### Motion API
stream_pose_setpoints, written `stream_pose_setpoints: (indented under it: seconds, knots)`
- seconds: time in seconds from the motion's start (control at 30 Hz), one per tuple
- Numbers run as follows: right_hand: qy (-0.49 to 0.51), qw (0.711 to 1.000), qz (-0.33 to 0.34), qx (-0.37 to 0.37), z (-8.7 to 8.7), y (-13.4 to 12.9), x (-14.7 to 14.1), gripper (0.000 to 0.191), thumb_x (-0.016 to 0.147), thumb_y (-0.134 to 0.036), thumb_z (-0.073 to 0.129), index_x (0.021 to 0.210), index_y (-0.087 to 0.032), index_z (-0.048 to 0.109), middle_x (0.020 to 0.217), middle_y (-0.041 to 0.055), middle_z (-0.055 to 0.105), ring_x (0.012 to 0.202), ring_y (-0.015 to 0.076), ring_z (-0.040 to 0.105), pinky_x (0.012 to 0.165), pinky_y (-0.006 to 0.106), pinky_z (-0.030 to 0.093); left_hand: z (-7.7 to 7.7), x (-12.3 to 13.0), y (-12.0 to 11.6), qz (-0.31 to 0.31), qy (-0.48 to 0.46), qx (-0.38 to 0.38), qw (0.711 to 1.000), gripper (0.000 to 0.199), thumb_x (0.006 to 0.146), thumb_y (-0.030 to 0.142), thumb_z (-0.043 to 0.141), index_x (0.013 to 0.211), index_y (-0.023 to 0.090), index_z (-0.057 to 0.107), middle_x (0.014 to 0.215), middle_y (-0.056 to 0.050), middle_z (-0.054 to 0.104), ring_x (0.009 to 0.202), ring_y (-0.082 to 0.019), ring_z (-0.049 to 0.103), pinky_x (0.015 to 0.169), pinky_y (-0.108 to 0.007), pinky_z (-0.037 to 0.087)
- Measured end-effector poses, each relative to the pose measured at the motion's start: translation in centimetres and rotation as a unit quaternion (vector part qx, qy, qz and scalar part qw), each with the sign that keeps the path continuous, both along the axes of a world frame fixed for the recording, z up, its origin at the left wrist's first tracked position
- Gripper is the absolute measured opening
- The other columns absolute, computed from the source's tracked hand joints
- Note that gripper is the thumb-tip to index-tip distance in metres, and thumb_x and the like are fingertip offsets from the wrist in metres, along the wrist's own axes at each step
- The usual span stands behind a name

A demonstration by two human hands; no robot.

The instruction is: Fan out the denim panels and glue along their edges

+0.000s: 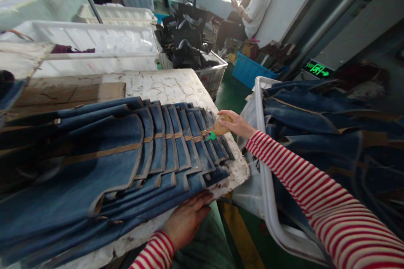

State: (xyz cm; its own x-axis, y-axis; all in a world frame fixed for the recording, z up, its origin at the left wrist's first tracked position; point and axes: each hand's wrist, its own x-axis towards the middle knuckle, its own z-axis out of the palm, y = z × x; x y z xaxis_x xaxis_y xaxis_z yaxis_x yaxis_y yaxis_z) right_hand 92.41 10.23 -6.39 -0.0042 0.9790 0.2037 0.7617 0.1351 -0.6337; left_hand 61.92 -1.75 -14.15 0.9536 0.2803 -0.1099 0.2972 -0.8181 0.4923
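Note:
My right hand (235,122) is wrapped round an amber squeeze bottle (220,126) with a green nozzle. The bottle is tilted, its tip down at the brown strip on the overlapping blue pieces (167,151). These grey-edged pieces look like denim or leather and lie fanned out in steps on a worn white tabletop (170,84). At the near edge of the table rests my left hand (187,220), fingers stretched out beside the lowest blue pieces and holding nothing.
A white-rimmed bin (263,155) full of similar blue pieces stands on the right. Behind the table are white tubs (97,33), a crate of black items (189,56) and a blue crate (252,69). A person (252,14) sits farther back. Cardboard (69,94) lies at the table's far side.

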Motion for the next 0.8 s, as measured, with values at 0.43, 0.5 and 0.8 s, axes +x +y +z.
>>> stream_pose_setpoints:
  seconds: [0.43, 0.5, 0.8]
  knots:
    - [0.014, 0.998, -0.047, 0.025, 0.0, 0.8, 0.1, 0.031, 0.079, -0.038, 0.051, 0.105, -0.022, 0.055, 0.097, 0.0039, 0.055, 0.091, 0.0187, 0.053, 0.084, 0.034, 0.041, 0.1, -0.1, 0.0, -0.002, -0.002, 0.010, 1.000, 0.048, 0.075, 0.006, 0.044, 0.118, 0.026, 0.050, 0.140, 0.002, 0.034, 0.127, -0.020, 0.034, 0.102, -0.041, 0.039]
    - [0.012, 0.998, -0.051, 0.021, -0.3, 1.1, 0.0, 0.031, 0.079, -0.038, 0.051, 0.105, -0.022, 0.055, 0.095, 0.0038, 0.055, 0.090, 0.0184, 0.053, 0.084, 0.033, 0.041, 0.2, -0.1, 0.0, -0.005, 0.004, 0.008, 1.000, 0.047, 0.076, 0.007, 0.045, 0.118, 0.026, 0.050, 0.141, 0.002, 0.033, 0.127, -0.021, 0.034, 0.102, -0.040, 0.039]
    - [0.003, 0.996, -0.078, 0.052, -0.8, 4.5, 0.1, 0.032, 0.079, -0.037, 0.050, 0.106, -0.020, 0.055, 0.095, 0.0048, 0.054, 0.092, 0.0183, 0.052, 0.087, 0.033, 0.040, 0.2, -0.1, 0.2, 0.001, 0.010, -0.023, 1.000, 0.053, 0.071, 0.003, 0.044, 0.118, 0.027, 0.049, 0.141, 0.004, 0.032, 0.128, -0.019, 0.032, 0.104, -0.038, 0.036]
